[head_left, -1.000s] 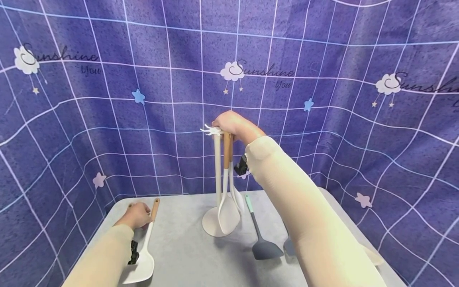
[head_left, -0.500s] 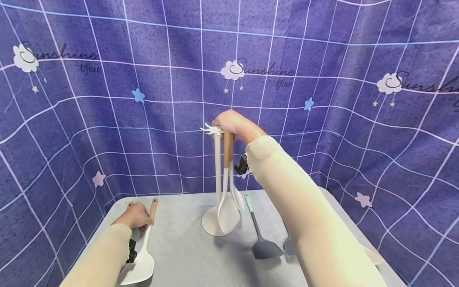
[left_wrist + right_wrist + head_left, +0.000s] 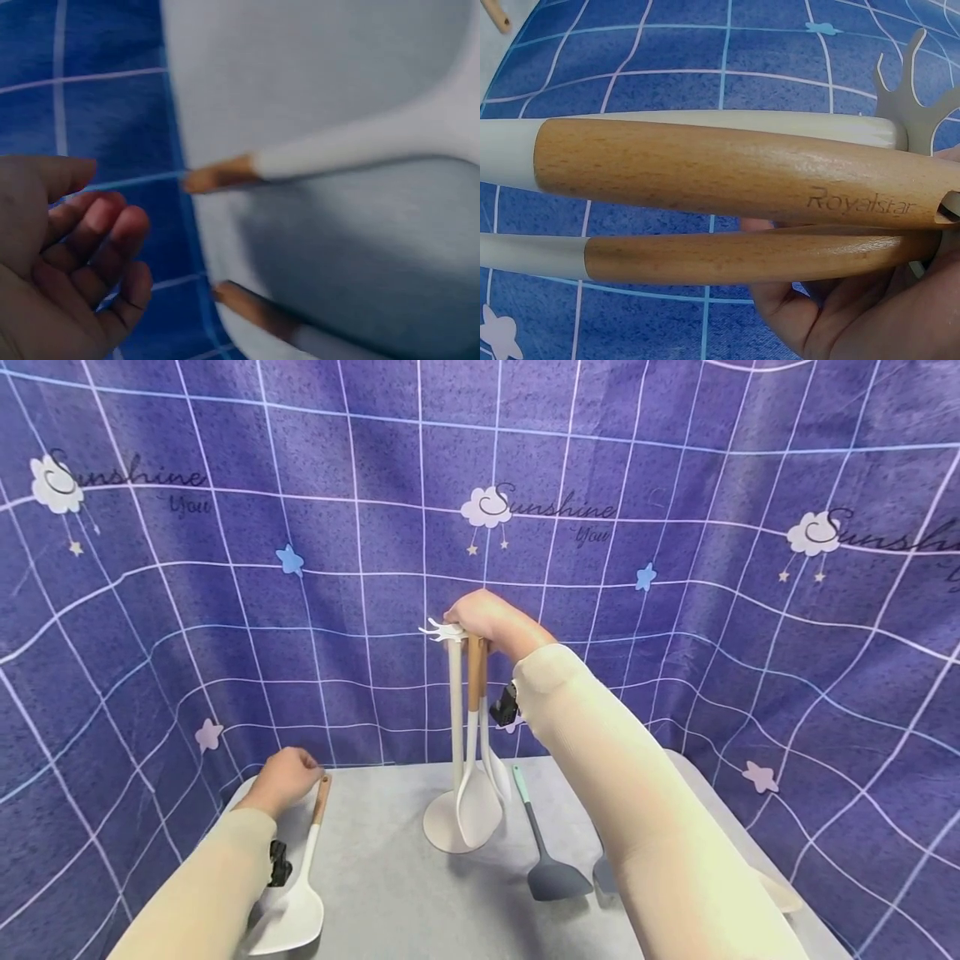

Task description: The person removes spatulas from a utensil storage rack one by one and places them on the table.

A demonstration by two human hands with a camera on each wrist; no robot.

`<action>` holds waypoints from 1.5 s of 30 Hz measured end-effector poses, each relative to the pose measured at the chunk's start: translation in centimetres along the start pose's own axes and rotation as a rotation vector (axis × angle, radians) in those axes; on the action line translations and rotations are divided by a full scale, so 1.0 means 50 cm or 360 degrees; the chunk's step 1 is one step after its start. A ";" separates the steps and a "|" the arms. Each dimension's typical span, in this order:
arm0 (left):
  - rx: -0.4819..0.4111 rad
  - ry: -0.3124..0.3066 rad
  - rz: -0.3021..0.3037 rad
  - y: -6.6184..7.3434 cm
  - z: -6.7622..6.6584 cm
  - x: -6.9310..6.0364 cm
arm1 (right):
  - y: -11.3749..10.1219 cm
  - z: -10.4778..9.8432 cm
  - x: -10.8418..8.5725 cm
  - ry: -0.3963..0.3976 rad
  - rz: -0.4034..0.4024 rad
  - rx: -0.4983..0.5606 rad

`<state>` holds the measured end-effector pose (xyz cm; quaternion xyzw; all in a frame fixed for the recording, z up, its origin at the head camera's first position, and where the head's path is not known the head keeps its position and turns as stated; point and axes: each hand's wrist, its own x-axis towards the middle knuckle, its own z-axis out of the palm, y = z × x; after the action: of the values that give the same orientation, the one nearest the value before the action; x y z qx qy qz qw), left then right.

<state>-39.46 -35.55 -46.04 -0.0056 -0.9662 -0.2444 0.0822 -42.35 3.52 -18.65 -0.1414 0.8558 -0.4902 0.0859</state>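
My left hand [image 3: 288,777] hovers near the table's far left edge, by the wooden handle tip of a white turner [image 3: 292,922]. In the left wrist view its fingers curl loosely with nothing in them; two wooden handle ends lie apart from it. My right hand [image 3: 483,614] grips the top of a white utensil stand [image 3: 456,718], fingers partly hidden behind the handles. From the stand hang a white spoon-like utensil [image 3: 478,810] and another white utensil [image 3: 498,777] behind it. Their wooden handles [image 3: 727,169] fill the right wrist view, beside the stand's prongs [image 3: 911,105].
A dark grey turner [image 3: 555,881] with a mint handle lies right of the stand. Beside it another grey utensil [image 3: 604,874] is mostly hidden by my right forearm. A beige object [image 3: 780,893] shows at the right. A blue-purple curtain [image 3: 375,568] surrounds the grey table [image 3: 382,860].
My left hand has let go near the turner's handle and moved up, away from the table, toward the handle's end. The right hand and the stand have stayed in place.
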 end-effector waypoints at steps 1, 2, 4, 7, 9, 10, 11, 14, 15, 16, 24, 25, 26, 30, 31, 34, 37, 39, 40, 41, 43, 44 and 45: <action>-0.0015 0.0050 0.0033 0.012 -0.007 0.006 | 0.000 0.000 0.001 0.0005 0.0007 0.0007; -0.0036 0.0084 0.0060 0.028 -0.015 0.010 | 0.001 -0.001 0.001 0.0008 0.0008 0.0011; -0.0064 0.0158 0.0133 0.060 -0.030 0.016 | 0.001 0.000 0.001 0.0017 0.0014 0.0033; -0.0133 0.0244 0.0209 0.125 -0.057 0.015 | 0.002 0.000 0.000 0.0018 0.0005 0.0050; -0.0204 0.0281 0.0257 0.171 -0.071 0.012 | 0.002 0.001 0.001 0.0017 -0.0002 0.0054; -0.0250 0.0289 0.0276 0.197 -0.077 0.009 | 0.003 0.001 0.001 0.0018 -0.0005 0.0055; -0.0353 0.0322 0.0364 0.199 -0.069 0.027 | 0.003 0.001 0.002 0.0017 -0.0007 0.0052; -0.0487 0.0367 0.0454 0.267 -0.080 0.016 | 0.003 0.000 0.002 0.0021 -0.0018 0.0021; -0.0516 0.0404 0.0485 0.291 -0.084 0.010 | 0.003 0.000 0.002 0.0021 -0.0021 0.0014; -0.0546 0.0448 0.0525 0.313 -0.088 0.004 | 0.002 0.000 0.003 0.0020 -0.0024 0.0004; -0.0649 0.0856 0.0865 0.492 -0.138 -0.066 | 0.001 0.004 0.002 0.0058 -0.0037 -0.0086; -0.0648 0.0874 0.0924 0.505 -0.141 -0.068 | 0.002 0.004 0.001 0.0073 -0.0040 -0.0104; -0.0638 0.0890 0.0981 0.517 -0.143 -0.069 | 0.003 0.004 0.001 0.0091 -0.0047 -0.0134; -0.0523 0.0904 0.1131 0.549 -0.144 -0.065 | 0.004 0.002 -0.002 0.0126 -0.0064 -0.0208; -0.0485 0.0898 0.1151 0.552 -0.142 -0.061 | 0.004 0.002 -0.003 0.0124 -0.0065 -0.0220; -0.0389 0.0855 0.1193 0.556 -0.136 -0.054 | 0.004 0.001 -0.003 0.0114 -0.0086 -0.0294; -0.0320 0.0826 0.1223 0.557 -0.136 -0.051 | 0.002 0.000 -0.005 0.0102 -0.0110 -0.0362; -0.0282 0.0830 0.1227 0.560 -0.141 -0.051 | 0.001 0.000 -0.005 0.0099 -0.0127 -0.0399; -0.0260 0.0832 0.1223 0.562 -0.145 -0.052 | 0.001 -0.001 -0.005 0.0096 -0.0134 -0.0403; -0.0242 0.0836 0.1212 0.564 -0.148 -0.053 | 0.001 -0.001 -0.006 0.0095 -0.0136 -0.0396; -0.0210 0.0838 0.1181 0.569 -0.154 -0.053 | 0.003 -0.002 -0.005 0.0093 -0.0138 -0.0376; -0.0200 0.0836 0.1170 0.571 -0.155 -0.052 | 0.004 -0.003 -0.005 0.0098 -0.0135 -0.0360; -0.0191 0.0831 0.1154 0.572 -0.155 -0.050 | 0.005 -0.004 -0.005 0.0094 -0.0130 -0.0330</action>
<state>-34.31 -13.95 -26.24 -0.2867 -0.8327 -0.2487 0.4031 -42.19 3.89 -18.79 -0.1696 0.8975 -0.4062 0.0256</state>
